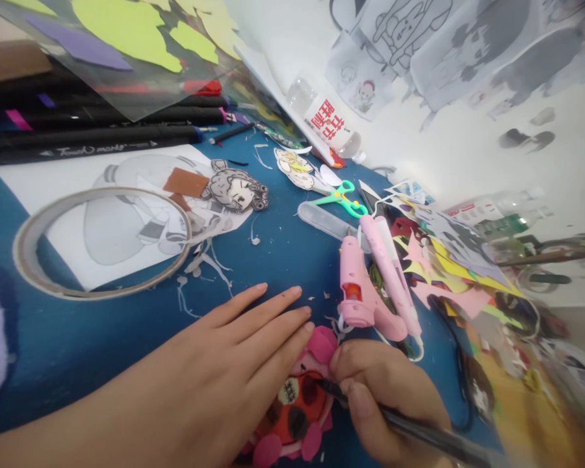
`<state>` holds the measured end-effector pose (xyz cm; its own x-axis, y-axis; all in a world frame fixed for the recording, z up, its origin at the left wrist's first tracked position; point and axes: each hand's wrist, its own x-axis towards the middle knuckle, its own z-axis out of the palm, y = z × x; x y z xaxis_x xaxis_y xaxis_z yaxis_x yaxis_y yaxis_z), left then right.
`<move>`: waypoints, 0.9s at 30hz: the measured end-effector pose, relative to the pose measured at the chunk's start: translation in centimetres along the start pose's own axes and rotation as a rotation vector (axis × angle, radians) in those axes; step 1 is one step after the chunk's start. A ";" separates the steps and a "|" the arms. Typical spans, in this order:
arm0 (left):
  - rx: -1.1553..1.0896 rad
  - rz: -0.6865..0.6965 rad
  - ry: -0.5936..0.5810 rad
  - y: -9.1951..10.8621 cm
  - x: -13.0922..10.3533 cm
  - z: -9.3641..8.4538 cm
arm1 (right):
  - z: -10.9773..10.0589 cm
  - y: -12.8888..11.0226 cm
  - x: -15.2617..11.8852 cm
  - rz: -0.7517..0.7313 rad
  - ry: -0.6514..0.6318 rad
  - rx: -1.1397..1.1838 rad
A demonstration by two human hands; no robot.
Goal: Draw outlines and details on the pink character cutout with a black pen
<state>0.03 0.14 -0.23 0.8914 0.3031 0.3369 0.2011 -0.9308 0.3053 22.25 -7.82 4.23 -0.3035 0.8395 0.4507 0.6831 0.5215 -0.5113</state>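
A pink and red foam cutout (308,398) lies at the bottom centre, with dark spots and a small pale patch on its red part. My left hand (214,370) rests flat with its fingers stretched out, covering the cutout's left side. In my right hand (390,393) is a black marker (419,429), pinched between thumb and fingers. The marker's tip touches or nearly touches the red part near a dark spot. Just beyond my right hand lies a pink glue gun (358,286).
A tape roll (26,260) lies on a printed drawing (121,260) at left, beside a cut-out paper figure (236,188). Black markers (102,140) lie behind. Green scissors (344,198), a pink hair straightener (390,273), paper scraps (463,286) and a bottle (324,120) are to the right.
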 end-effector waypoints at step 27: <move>0.023 0.034 0.031 -0.2 -0.2 0.1 | 0.4 0.2 -0.5 0.069 0.015 0.129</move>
<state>-0.12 0.28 -0.43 0.8851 0.2766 0.3744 0.1803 -0.9452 0.2723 22.25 -8.07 3.63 -0.2483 0.8723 0.4213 0.6109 0.4786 -0.6307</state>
